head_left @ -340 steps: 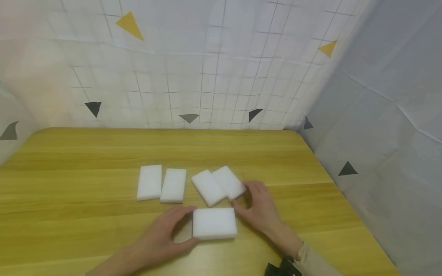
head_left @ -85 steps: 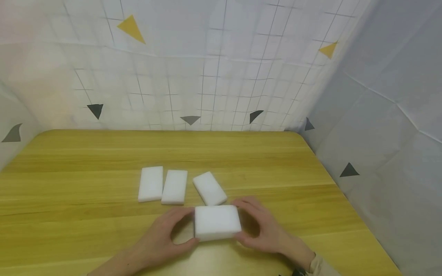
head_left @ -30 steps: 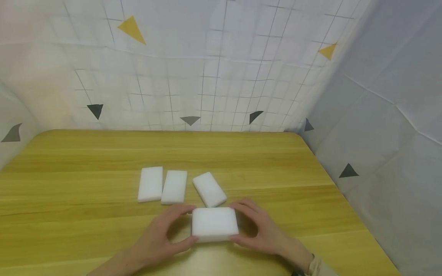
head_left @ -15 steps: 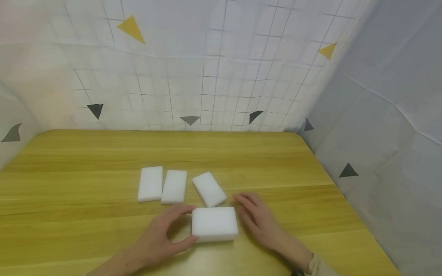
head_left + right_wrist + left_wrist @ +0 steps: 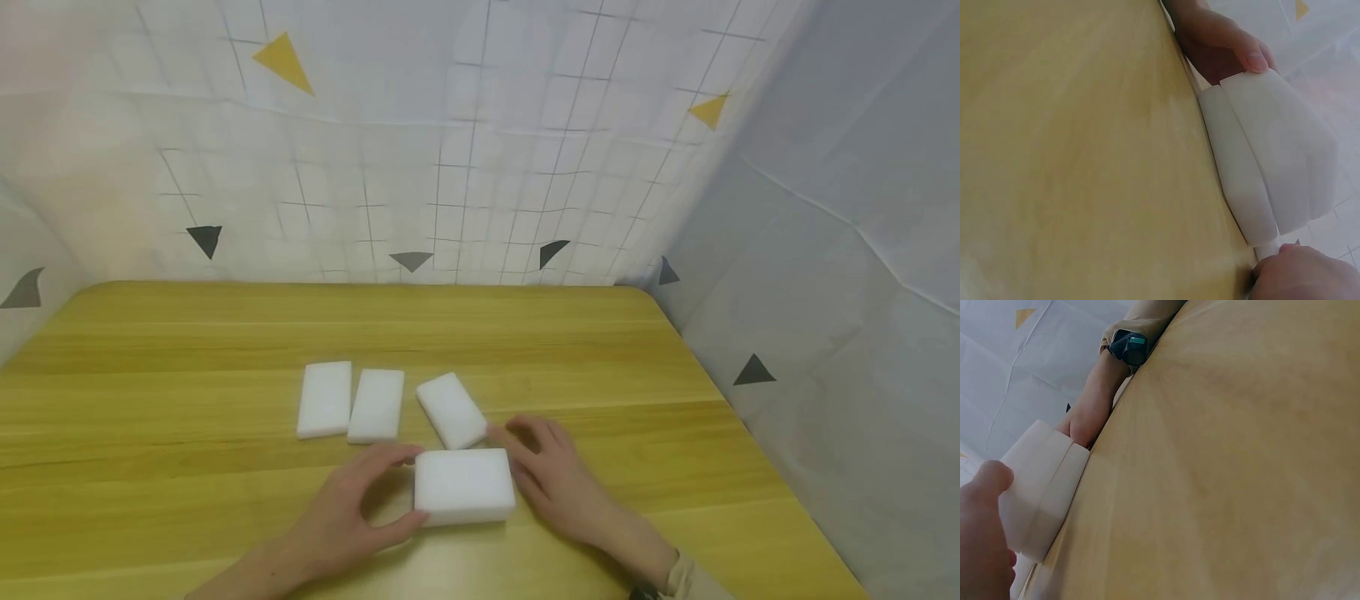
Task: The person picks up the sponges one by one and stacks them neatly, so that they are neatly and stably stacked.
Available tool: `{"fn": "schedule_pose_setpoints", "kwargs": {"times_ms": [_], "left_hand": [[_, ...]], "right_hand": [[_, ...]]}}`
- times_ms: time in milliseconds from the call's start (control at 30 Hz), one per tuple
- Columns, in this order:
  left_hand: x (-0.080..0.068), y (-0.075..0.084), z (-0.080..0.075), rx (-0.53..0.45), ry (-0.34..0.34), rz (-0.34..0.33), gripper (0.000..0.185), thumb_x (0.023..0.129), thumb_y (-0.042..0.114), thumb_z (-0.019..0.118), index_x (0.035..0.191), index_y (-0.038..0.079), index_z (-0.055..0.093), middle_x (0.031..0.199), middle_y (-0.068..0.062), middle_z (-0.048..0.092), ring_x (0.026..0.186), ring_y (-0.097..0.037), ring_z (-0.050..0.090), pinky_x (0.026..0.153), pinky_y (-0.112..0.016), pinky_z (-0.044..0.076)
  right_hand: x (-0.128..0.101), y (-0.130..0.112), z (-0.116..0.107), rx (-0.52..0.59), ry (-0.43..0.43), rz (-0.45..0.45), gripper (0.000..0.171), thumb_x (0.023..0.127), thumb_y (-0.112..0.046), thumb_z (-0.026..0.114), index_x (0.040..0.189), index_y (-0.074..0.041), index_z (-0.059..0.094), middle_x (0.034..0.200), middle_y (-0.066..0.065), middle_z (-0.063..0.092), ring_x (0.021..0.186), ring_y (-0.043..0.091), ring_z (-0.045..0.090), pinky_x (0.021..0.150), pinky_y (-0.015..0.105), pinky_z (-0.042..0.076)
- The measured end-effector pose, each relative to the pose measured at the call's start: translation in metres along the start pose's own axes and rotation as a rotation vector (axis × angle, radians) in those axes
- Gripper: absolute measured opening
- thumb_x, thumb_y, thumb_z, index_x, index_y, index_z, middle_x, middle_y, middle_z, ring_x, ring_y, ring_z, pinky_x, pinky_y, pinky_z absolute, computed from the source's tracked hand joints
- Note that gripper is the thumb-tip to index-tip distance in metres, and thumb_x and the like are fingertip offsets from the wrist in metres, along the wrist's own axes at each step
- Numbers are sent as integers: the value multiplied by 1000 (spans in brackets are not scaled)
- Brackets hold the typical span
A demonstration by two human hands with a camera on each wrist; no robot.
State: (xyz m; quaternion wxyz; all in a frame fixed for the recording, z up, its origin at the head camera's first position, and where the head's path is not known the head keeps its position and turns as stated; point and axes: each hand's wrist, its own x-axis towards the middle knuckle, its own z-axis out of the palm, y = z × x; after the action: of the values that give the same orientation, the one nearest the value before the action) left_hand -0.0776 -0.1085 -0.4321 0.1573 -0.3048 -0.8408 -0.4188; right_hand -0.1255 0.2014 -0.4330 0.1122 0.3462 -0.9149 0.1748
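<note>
White sponge blocks lie on the wooden table. My left hand (image 5: 341, 508) grips the left end of a sponge stack (image 5: 463, 483) in the head view, thumb at the near edge and fingers at the far edge. Layers of the sponge stack (image 5: 1272, 137) show edge-on in the right wrist view. My right hand (image 5: 558, 479) is by the stack's right end, a fingertip right at the near corner of a tilted loose sponge (image 5: 452, 410). In the left wrist view, the thumb of my left hand (image 5: 985, 519) presses the top sponge.
Two more sponges, a left one (image 5: 325, 398) and one beside it (image 5: 377, 405), lie flat behind my left hand. The wooden table (image 5: 187, 375) meets a white patterned sheet (image 5: 360, 167) at the back and a grey sheet (image 5: 840, 250) on the right.
A fourth loose sponge has been lifted onto the stack by my right hand. That hand then let go and shifted to the tilted sponge's corner. My left hand has kept its hold.
</note>
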Motion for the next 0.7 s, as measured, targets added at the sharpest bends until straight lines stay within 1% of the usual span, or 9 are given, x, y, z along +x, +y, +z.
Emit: {"fn": "schedule_pose_setpoints", "kwargs": {"times_ms": [233, 467, 567, 600, 700], "left_hand": [[0, -1, 1, -3, 17, 40, 63, 80, 33, 85, 135, 20, 57, 126, 8, 63, 113, -15, 62, 101, -22, 48], [1, -1, 1, -6, 15, 27, 62, 80, 33, 85, 135, 22, 57, 126, 9, 63, 113, -14, 62, 102, -21, 47], [1, -1, 0, -6, 20, 29, 62, 80, 33, 85, 134, 21, 58, 125, 9, 64, 112, -15, 63, 102, -19, 47], [1, -1, 0, -4, 27, 38, 62, 80, 33, 85, 134, 21, 58, 125, 9, 64, 111, -15, 63, 101, -19, 47], [1, -1, 1, -6, 22, 33, 62, 80, 33, 85, 134, 22, 58, 125, 9, 64, 111, -15, 63, 102, -20, 47]], "right_hand": [[-1, 1, 1, 3, 29, -20, 58, 99, -17, 60, 152, -31, 42, 137, 8, 49, 126, 27, 44, 105, 54, 42], [3, -3, 0, -74, 13, -76, 56, 98, -18, 58, 151, -28, 44, 134, 12, 51, 125, 32, 45, 108, 54, 39], [4, -3, 1, -83, 7, -91, 55, 97, -17, 58, 150, -27, 46, 134, 12, 51, 125, 32, 45, 109, 54, 38], [4, -2, 1, -83, 9, -94, 56, 96, -15, 59, 150, -27, 46, 134, 12, 51, 125, 32, 45, 109, 54, 38], [3, 0, 3, -71, 25, -90, 57, 94, -11, 60, 148, -25, 48, 132, 12, 52, 125, 31, 46, 107, 54, 40]]}}
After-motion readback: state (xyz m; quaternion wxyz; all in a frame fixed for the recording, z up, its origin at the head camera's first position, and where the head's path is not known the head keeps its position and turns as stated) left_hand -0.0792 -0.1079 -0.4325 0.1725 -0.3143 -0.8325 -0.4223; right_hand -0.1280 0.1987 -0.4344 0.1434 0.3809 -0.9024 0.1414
